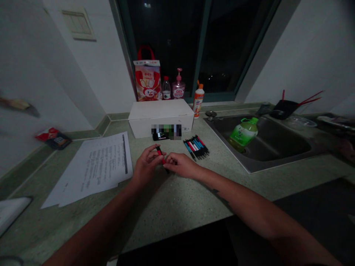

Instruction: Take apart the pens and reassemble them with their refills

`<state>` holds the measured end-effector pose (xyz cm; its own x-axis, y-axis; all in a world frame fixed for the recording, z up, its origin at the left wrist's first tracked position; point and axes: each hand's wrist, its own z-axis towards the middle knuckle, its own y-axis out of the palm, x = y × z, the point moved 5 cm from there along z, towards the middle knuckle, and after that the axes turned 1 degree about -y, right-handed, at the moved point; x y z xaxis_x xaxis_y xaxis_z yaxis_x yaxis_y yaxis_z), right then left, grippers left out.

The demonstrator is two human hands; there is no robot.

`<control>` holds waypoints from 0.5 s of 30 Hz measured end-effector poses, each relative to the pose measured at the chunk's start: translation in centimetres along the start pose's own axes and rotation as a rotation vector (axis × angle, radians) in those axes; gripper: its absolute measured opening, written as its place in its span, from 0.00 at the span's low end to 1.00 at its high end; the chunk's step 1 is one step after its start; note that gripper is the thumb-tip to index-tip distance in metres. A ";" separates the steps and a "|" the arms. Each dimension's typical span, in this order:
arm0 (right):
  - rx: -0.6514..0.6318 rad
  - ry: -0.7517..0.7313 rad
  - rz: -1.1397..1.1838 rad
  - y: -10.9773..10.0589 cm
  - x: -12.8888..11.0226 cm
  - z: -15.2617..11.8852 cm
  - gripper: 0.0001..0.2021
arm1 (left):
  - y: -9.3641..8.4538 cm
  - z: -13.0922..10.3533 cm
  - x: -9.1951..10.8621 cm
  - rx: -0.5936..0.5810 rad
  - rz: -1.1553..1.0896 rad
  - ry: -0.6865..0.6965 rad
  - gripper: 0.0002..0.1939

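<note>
A red and black pen (160, 153) slants between my two hands above the counter. My left hand (146, 162) pinches its upper part, with the black end sticking up past the fingers. Around the lower part of the same pen, the thumb and fingers of my right hand (181, 164) are closed. Just beyond my right hand, several pens (196, 147) in blue, red, white and black lie side by side in a row. A dark phone (161, 136) rests against the front of a white box (162, 112).
Printed sheets (105, 166) lie on the counter (166, 214) at left. A sink (273, 142) holding a green bottle (244, 132) is at right. Behind the box stand a red bag (148, 81), a pump bottle (178, 87) and an orange-capped bottle (198, 101).
</note>
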<state>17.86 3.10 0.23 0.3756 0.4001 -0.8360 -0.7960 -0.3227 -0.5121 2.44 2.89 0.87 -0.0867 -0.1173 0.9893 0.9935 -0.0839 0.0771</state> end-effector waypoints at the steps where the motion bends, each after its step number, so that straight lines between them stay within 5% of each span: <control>1: -0.003 -0.002 -0.027 0.0 -0.1 0.0 0.08 | 0.0 0.0 -0.1 0.003 -0.005 0.006 0.30; 9: 0.097 0.039 -0.205 -1.1 -0.1 0.0 0.04 | 0.3 0.3 -1.5 -0.059 0.014 -0.085 0.30; 15: 0.120 0.184 0.226 -1.4 1.5 0.7 0.07 | 0.8 0.0 -1.7 -0.125 0.159 -0.084 0.22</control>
<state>19.21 4.72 -0.19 0.2537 0.1644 -0.9532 -0.9154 -0.2777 -0.2915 3.36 3.02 -0.78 0.0821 -0.0569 0.9950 0.9767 -0.1938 -0.0916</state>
